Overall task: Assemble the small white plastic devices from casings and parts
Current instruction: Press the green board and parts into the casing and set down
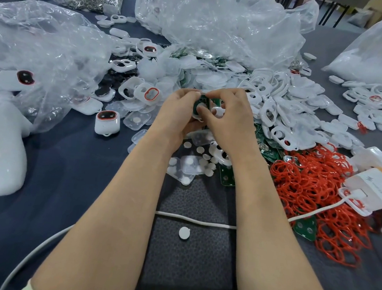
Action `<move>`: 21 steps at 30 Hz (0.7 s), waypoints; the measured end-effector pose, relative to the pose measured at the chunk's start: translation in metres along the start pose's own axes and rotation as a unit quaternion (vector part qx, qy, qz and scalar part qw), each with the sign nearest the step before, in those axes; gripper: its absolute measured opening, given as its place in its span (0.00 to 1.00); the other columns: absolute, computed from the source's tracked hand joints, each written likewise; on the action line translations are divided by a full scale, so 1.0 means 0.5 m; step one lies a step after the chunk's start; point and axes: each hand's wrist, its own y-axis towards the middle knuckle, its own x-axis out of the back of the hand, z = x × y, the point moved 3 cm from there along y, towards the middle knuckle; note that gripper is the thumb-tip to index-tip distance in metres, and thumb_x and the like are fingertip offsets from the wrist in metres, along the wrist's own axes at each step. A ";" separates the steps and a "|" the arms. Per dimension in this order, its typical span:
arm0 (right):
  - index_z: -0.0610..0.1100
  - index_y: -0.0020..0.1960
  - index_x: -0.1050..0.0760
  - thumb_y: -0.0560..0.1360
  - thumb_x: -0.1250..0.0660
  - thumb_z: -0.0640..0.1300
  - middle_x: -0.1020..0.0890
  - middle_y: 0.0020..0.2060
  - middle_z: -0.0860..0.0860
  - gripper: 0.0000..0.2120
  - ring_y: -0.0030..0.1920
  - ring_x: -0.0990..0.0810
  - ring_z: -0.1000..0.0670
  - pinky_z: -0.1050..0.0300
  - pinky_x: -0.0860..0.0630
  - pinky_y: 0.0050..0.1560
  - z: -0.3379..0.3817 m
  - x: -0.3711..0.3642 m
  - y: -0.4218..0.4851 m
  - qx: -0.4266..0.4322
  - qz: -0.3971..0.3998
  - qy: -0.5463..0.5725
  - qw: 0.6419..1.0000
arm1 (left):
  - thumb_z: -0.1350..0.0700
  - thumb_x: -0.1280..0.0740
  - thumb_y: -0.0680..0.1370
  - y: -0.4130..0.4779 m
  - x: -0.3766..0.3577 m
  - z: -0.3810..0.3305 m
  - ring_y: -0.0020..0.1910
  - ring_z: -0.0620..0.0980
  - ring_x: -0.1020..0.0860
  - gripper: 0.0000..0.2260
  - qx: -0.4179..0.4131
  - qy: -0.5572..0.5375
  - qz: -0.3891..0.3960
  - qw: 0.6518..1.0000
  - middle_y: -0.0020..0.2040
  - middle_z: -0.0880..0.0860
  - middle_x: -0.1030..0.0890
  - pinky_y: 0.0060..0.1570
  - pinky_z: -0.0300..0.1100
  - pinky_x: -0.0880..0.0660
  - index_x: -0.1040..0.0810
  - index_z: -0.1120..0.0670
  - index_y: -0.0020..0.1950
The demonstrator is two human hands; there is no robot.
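Left hand (176, 115) and right hand (231, 113) both pinch white casing (196, 117), green board (203, 100) inside. Step: fitting board in. Next probably: press board flat, gently.

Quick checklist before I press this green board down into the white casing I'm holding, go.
1. Grip: left hand and right hand both hold the casing: ok.
2. Green board fully seated in the casing: cannot tell, fingers hide its edges.
3. Red rings piled right of the arms: ok.
4. White discs lie just nearer than the hands: ok.
5. Stray disc lies alone on the patterned cloth: not ok.
6. White cable runs beneath both forearms and could snag: not ok.
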 end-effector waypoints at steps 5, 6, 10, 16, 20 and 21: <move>0.46 0.60 0.22 0.74 0.31 0.45 0.27 0.56 0.46 0.14 0.59 0.28 0.46 0.53 0.31 0.62 0.004 0.003 0.001 0.010 0.004 -0.008 1.000 | 0.68 0.41 0.78 0.000 0.002 0.002 0.36 0.49 0.18 0.10 -0.019 0.027 -0.011 0.999 0.42 0.56 0.19 0.32 0.40 0.20 0.27 0.54 0.49; 0.46 0.60 0.22 0.75 0.32 0.44 0.26 0.56 0.46 0.14 0.57 0.27 0.48 0.55 0.30 0.61 0.003 0.006 0.002 0.013 0.004 -0.002 1.000 | 0.69 0.40 0.78 0.000 0.003 0.002 0.35 0.48 0.18 0.10 -0.021 0.025 -0.017 0.999 0.41 0.55 0.19 0.33 0.40 0.20 0.27 0.54 0.49; 0.45 0.56 0.21 0.78 0.39 0.39 0.20 0.52 0.49 0.11 0.48 0.23 0.53 0.60 0.27 0.52 -0.017 0.038 0.007 -0.027 -0.068 0.019 0.997 | 0.68 0.41 0.78 0.006 0.006 0.001 0.39 0.50 0.17 0.10 -0.027 0.023 -0.031 0.999 0.49 0.58 0.18 0.40 0.42 0.20 0.28 0.53 0.49; 0.45 0.62 0.24 0.75 0.36 0.41 0.21 0.58 0.46 0.15 0.58 0.24 0.47 0.51 0.28 0.60 -0.043 0.023 0.010 -0.080 0.028 -0.079 0.993 | 0.69 0.42 0.78 0.003 0.006 -0.001 0.36 0.48 0.16 0.10 -0.073 0.023 -0.020 0.997 0.44 0.57 0.19 0.36 0.39 0.20 0.28 0.55 0.48; 0.44 0.61 0.25 0.74 0.33 0.41 0.21 0.55 0.45 0.15 0.55 0.23 0.45 0.51 0.27 0.58 -0.042 0.021 0.009 -0.094 0.039 -0.070 0.992 | 0.69 0.42 0.78 0.005 0.006 -0.001 0.37 0.49 0.16 0.11 -0.092 0.028 -0.017 0.995 0.44 0.56 0.19 0.39 0.40 0.20 0.29 0.54 0.48; 0.44 0.60 0.25 0.74 0.33 0.41 0.21 0.54 0.45 0.15 0.55 0.23 0.45 0.50 0.27 0.58 -0.042 0.020 0.007 -0.095 0.043 -0.066 0.992 | 0.69 0.42 0.78 0.005 0.006 0.000 0.38 0.50 0.16 0.11 -0.094 0.025 -0.014 0.995 0.44 0.55 0.19 0.39 0.40 0.20 0.29 0.53 0.48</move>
